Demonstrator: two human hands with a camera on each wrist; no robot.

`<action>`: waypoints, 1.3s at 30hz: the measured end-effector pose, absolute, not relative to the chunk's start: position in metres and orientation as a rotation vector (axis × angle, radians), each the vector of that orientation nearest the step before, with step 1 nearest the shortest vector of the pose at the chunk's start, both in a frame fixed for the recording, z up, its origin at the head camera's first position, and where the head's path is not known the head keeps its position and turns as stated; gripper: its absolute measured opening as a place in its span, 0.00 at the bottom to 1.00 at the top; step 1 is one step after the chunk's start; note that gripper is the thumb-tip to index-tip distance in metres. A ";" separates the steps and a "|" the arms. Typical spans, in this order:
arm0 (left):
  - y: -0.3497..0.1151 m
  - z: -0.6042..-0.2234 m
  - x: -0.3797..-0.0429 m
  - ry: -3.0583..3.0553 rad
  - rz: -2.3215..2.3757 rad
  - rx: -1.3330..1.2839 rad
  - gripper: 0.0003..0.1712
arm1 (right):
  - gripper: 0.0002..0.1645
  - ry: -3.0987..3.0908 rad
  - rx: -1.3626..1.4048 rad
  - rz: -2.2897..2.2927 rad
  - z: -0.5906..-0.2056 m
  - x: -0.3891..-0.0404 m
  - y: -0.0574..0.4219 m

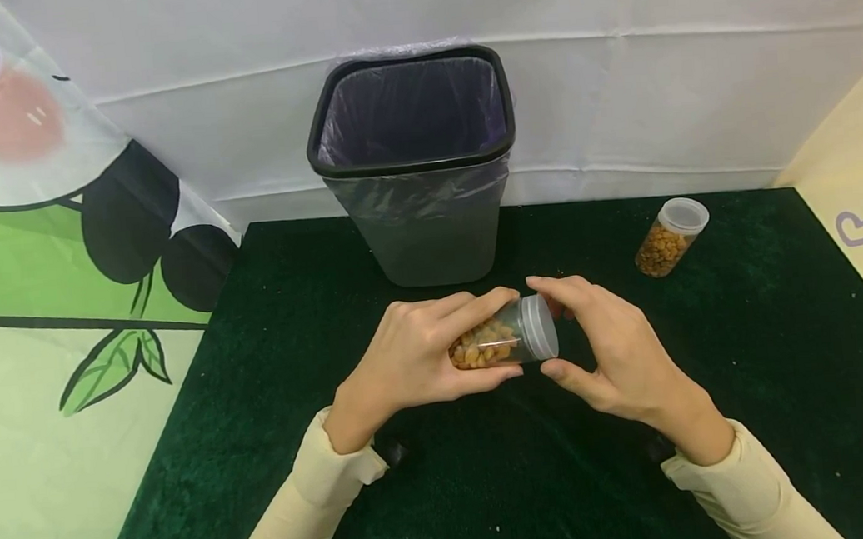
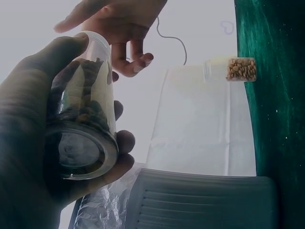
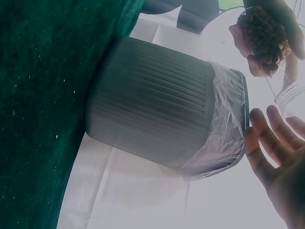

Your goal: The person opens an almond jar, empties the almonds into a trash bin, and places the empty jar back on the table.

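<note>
My left hand [image 1: 425,349] grips a clear plastic jar [image 1: 492,342] partly filled with tan, nut-like pieces. The jar lies tilted nearly sideways, its pale translucent lid [image 1: 539,327] pointing right. In the left wrist view, fingers wrap round the jar [image 2: 83,114] and its base faces the camera. My right hand [image 1: 613,349] hovers at the lid end, thumb below and fingers above, spread apart. The right wrist view shows the right hand [image 3: 281,157] with loosely bent fingers and nothing held in them; whether a fingertip touches the lid I cannot tell.
A grey bin [image 1: 436,227] with a black rim and clear liner stands behind the hands at the table's back edge. A second lidded jar [image 1: 670,238] of brown pieces stands at the back right on the dark green cloth [image 1: 767,346]. White sheeting hangs behind.
</note>
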State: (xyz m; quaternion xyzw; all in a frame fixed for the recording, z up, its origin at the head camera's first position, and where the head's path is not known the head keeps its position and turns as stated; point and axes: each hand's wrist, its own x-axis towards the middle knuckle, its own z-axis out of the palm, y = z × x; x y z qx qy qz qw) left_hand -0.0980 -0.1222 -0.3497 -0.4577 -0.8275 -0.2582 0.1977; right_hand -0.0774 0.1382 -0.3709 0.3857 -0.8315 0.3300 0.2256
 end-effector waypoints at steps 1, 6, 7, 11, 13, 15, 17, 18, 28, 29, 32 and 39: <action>-0.122 -0.350 -0.098 -2.317 -0.721 -1.282 0.41 | 0.49 -2.296 1.066 0.908 -0.371 -0.077 0.138; -0.123 -0.350 -0.097 -2.325 -0.724 -1.284 0.40 | 0.45 -2.313 1.079 0.923 -0.371 -0.076 0.138; -0.123 -0.349 -0.097 -2.326 -0.725 -1.285 0.40 | 0.44 -2.317 1.081 0.925 -0.371 -0.076 0.138; -0.123 -0.349 -0.097 -2.331 -0.724 -1.284 0.40 | 0.42 -2.319 1.099 0.934 -0.371 -0.076 0.138; -0.123 -0.349 -0.097 -2.330 -0.717 -1.283 0.40 | 0.42 -2.310 1.111 0.938 -0.371 -0.077 0.138; -0.123 -0.349 -0.097 -2.329 -0.710 -1.281 0.40 | 0.42 -2.303 1.121 0.939 -0.371 -0.077 0.138; -0.123 -0.349 -0.097 -2.326 -0.703 -1.281 0.40 | 0.42 -2.295 1.132 0.938 -0.371 -0.077 0.138; -0.123 -0.350 -0.097 -2.324 -0.701 -1.280 0.40 | 0.42 -2.292 1.137 0.938 -0.371 -0.077 0.138; -0.123 -0.351 -0.098 -2.320 -0.684 -1.275 0.40 | 0.40 -2.309 1.184 0.928 -0.371 -0.076 0.138; -0.123 -0.351 -0.098 -2.318 -0.683 -1.274 0.40 | 0.39 -2.311 1.190 0.931 -0.371 -0.077 0.139; -0.123 -0.351 -0.099 -2.317 -0.675 -1.267 0.40 | 0.39 -2.314 1.203 0.936 -0.370 -0.077 0.138; -0.123 -0.352 -0.100 -2.324 -0.662 -1.267 0.40 | 0.47 -2.391 1.111 0.919 -0.371 -0.077 0.139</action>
